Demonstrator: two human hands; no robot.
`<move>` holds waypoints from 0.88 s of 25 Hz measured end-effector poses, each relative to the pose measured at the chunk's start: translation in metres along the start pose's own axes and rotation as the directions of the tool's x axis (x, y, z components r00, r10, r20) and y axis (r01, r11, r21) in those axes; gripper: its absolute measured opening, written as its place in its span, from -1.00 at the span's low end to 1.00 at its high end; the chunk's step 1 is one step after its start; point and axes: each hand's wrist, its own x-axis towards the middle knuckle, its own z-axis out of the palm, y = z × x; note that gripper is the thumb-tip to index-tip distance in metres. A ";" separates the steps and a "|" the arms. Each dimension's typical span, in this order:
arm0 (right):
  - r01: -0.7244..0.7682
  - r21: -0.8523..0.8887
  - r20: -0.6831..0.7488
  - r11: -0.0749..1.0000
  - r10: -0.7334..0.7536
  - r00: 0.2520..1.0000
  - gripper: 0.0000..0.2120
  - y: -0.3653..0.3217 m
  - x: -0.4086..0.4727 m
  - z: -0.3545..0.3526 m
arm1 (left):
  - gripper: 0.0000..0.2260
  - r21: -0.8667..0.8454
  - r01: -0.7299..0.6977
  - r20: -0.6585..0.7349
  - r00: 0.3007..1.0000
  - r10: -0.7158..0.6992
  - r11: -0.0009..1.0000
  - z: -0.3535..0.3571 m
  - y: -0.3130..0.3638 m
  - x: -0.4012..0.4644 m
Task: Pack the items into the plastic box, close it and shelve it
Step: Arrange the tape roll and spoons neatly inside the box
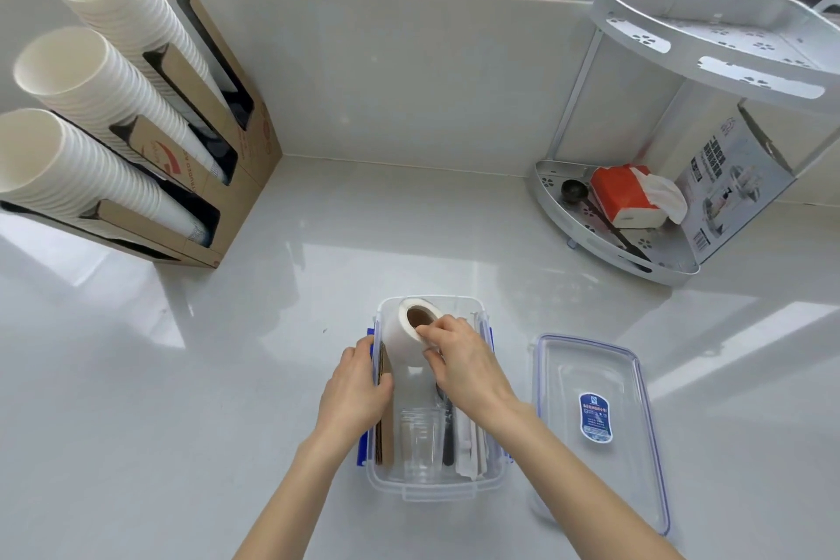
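Observation:
A clear plastic box (434, 491) with blue clasps stands on the counter near me. Inside lie brown cardboard pieces (385, 432) along the left wall, a clear cup (420, 441), a dark utensil (449, 437) and white folded napkins (470, 446). A white paper roll (404, 336) with a brown core stands tilted in the box's far end. My right hand (459, 359) grips the roll's near rim. My left hand (357, 386) holds the cardboard against the box's left wall. The box's lid (600, 423), clear with a blue label, lies flat to the right.
A white two-tier corner shelf (682, 114) stands at the back right, its lower tier holding a red tissue pack (629, 196), a black scoop (573, 190) and a printed carton (727, 191). A cardboard dispenser (236, 196) with three stacks of white paper cups fills the back left.

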 end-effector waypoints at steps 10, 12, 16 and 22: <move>-0.015 -0.072 0.002 0.997 0.015 1.000 -0.65 0.005 0.000 0.016 | -0.61 0.015 -0.058 -0.003 0.998 0.058 0.998 -0.001 -0.003 0.001; -0.013 -0.111 0.013 0.994 0.014 1.000 -0.68 0.006 0.001 0.021 | -0.61 0.006 -0.057 0.003 0.998 0.057 0.998 -0.001 -0.003 0.002; 0.005 -0.122 0.067 0.992 0.003 0.998 -0.68 0.008 0.005 0.026 | -0.58 0.007 -0.052 -0.002 0.999 0.052 0.999 0.000 -0.004 0.001; -0.045 0.166 -0.055 0.985 0.054 0.997 -0.70 0.015 0.000 0.003 | -0.49 0.050 -0.030 0.027 0.999 0.028 0.998 -0.002 0.001 -0.001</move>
